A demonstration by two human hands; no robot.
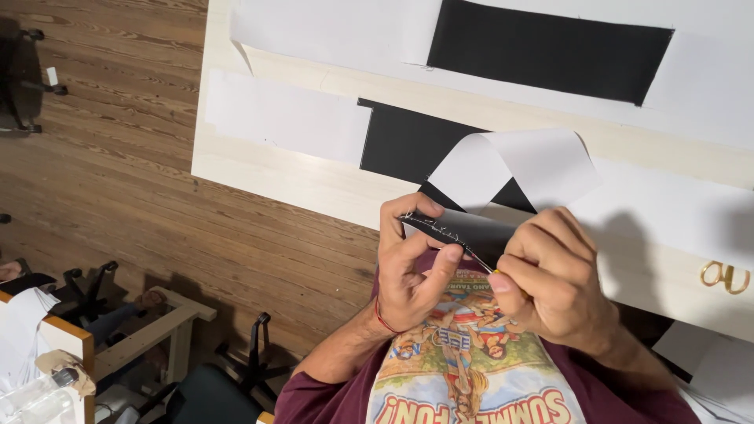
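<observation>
**Stitches coming out of a black fabric edge**

Fingers (436,263) of the left hand (408,271) are clamped on the near end of a black fabric piece (459,229), thumb pressed against forefinger, holding its edge taut just above the person's chest. The right hand (550,271) is closed in a tight fist around a slim tool with a yellow handle, seemingly a seam ripper (481,261), whose thin metal tip meets the fabric between the two hands. Along the held edge runs a row of white stitches (440,228); some threads stand up loose near the left thumb, so part of the seam looks already opened, while the stretch hidden under the right hand cannot be judged. A red string bracelet (383,316) circles the left wrist, over a maroon printed shirt (471,369).

Beyond the hands, the fabric runs up onto the pale wooden table (267,169), where a curled white paper piece (518,165) lies on it. Farther back lie flat white paper pieces (287,118) and a second black fabric panel (550,51). Gold scissor handles (726,276) rest at the table's right edge. Wooden floor (118,180) and office chairs (23,74) lie to the left.
</observation>
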